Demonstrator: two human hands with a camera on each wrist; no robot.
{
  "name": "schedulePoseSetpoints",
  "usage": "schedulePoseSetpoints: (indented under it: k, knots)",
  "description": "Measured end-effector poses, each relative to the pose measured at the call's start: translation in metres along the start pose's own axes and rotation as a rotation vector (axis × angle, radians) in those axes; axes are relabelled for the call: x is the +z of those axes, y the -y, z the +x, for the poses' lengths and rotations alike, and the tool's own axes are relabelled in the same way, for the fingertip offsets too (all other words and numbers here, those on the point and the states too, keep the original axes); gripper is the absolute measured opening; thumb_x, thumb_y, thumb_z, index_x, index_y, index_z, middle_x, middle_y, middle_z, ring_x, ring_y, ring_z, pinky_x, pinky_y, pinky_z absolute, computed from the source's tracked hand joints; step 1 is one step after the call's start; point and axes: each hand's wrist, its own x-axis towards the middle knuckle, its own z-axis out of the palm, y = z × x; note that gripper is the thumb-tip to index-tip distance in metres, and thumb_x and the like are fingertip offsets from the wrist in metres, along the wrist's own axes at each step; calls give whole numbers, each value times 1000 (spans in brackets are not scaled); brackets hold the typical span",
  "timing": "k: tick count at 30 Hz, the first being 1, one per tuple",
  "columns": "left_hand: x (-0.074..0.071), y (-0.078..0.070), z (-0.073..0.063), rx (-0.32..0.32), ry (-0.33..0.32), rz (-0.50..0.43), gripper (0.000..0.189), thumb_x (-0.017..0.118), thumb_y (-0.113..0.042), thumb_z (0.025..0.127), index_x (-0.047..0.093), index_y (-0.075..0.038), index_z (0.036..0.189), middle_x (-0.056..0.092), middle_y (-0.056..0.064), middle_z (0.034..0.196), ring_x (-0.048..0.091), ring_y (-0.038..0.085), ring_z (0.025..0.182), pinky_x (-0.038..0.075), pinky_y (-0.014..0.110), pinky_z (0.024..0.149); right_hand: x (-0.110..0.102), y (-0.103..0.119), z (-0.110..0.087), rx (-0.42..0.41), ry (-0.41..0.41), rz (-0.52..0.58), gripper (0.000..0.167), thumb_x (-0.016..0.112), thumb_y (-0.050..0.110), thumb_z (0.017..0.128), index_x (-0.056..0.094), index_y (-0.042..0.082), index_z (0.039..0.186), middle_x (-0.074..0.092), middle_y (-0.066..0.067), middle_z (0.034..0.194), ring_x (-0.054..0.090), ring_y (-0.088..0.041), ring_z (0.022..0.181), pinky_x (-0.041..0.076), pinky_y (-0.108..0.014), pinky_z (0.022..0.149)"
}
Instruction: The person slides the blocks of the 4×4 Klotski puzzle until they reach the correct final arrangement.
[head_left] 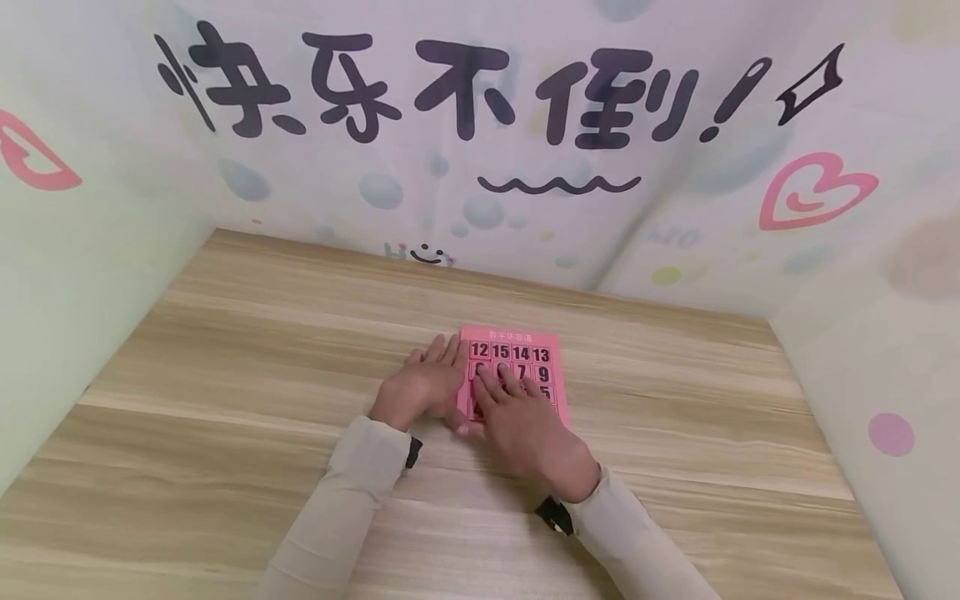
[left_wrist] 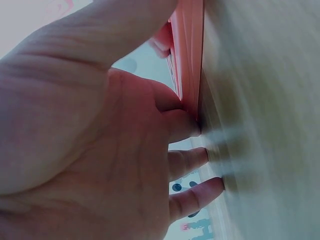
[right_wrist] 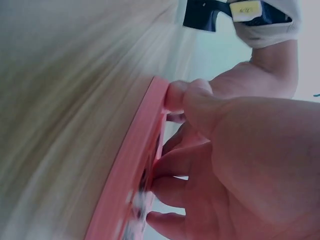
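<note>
A pink number slide puzzle (head_left: pixel 555 343) lies flat on the table, its tiles bearing black numbers. The top row reads 12, 15, 14, 13; lower tiles are partly covered. My left hand (head_left: pixel 425 385) holds the puzzle by its left side, thumb at the near-left corner and fingers along the edge; in the left wrist view some fingertips (left_wrist: pixel 215 185) touch the table. Over the lower tiles lies my right hand (head_left: pixel 525 425), its extended fingers touching the tile faces. In the right wrist view its thumb (right_wrist: pixel 197 95) is near the pink frame's corner.
The wood-grain table (head_left: pixel 247 350) surrounds the puzzle. Behind it hangs a white printed cloth (head_left: pixel 360 208) with large black characters, and similar pale walls (head_left: pixel 900 350) close off both sides. Each wrist wears a black strap (head_left: pixel 555 515) below a light sleeve.
</note>
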Motion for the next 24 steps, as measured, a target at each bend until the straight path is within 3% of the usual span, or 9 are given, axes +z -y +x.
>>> schedulePoseSetpoints:
  k: [8,12,18,24]
  knots:
    - [0,-1,-1,-1,-2,-1,120,82,-41,78,3,-2,158,-1,15,167,-6,33,153,4,52,125,0,-4,2,0,-28,38,76,27,62,101,28,12,157,23,-5,164,18,-33,152,23,-55,121]
    - [0,-1,0,-7,2,-27,124,83,-44,75,2,-3,159,-3,14,167,-8,33,153,2,51,125,2,-2,-10,-28,-45,4,71,29,60,102,32,13,156,27,-3,163,21,-33,151,28,-56,119]
    - [-1,-1,0,-15,-5,-35,123,84,-40,75,2,-3,159,-3,13,167,-9,32,153,2,50,125,-1,8,-31,-78,-28,-11,71,32,61,101,36,15,155,29,-3,161,23,-33,150,26,-57,119]
    - [1,0,1,-19,-5,-43,123,84,-39,76,1,-3,159,-3,13,167,-9,32,153,2,50,125,-1,16,-38,-89,-19,-65,70,33,60,101,41,14,152,34,-4,159,29,-32,148,28,-54,119]
